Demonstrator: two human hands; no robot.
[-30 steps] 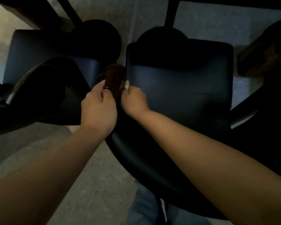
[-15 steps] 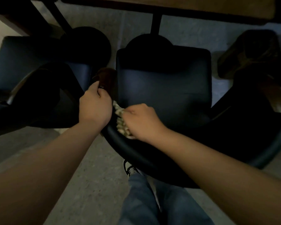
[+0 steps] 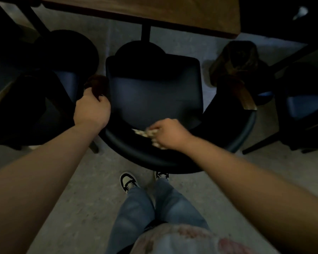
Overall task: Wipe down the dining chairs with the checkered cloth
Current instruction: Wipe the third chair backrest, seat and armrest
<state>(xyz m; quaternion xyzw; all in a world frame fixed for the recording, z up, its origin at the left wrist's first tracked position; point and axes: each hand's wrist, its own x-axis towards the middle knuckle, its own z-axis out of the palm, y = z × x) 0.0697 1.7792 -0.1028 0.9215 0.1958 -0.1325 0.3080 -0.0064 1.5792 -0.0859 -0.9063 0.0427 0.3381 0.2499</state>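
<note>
Checkered cloth (image 3: 147, 133) lies bunched in the right hand (image 3: 170, 132) on the dining chair's (image 3: 154, 99) backrest; left hand (image 3: 92, 111) clasps its armrest (image 3: 97, 85). Bunched so small, it may skip patches.

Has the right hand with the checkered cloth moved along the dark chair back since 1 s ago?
Yes. The right hand slid the checkered cloth rightward along the dark curved chair back, away from the left hand.

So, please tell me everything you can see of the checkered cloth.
The checkered cloth is a small, pale rag, bunched up, so its pattern is blurred and hard to read. The right hand grips it with curled fingers and covers most of it; crumpled ends stick out to the left and below the hand. It is pressed on the curved dark backrest of the middle chair, near the seat's rear edge. It looks like soft fabric.
</note>
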